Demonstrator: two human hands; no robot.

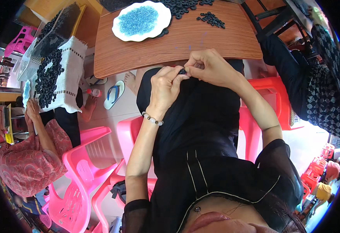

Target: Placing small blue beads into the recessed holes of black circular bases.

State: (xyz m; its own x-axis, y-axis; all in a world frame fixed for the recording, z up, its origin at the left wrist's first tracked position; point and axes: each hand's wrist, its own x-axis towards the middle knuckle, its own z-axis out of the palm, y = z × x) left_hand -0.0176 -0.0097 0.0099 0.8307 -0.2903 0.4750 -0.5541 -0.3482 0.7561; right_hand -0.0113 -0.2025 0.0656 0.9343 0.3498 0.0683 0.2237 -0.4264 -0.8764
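Left hand (164,87) and right hand (210,69) pinch one black piece (182,71) below the plate (164,16), seemingly mid-work; the plate's blue beads (139,20) remain plentiful.

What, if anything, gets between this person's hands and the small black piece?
Nothing visible. The left hand holds the small black piece at its fingertips, and the pinched fingertips of the right hand are right at it, above the lap, by the near edge of the table.
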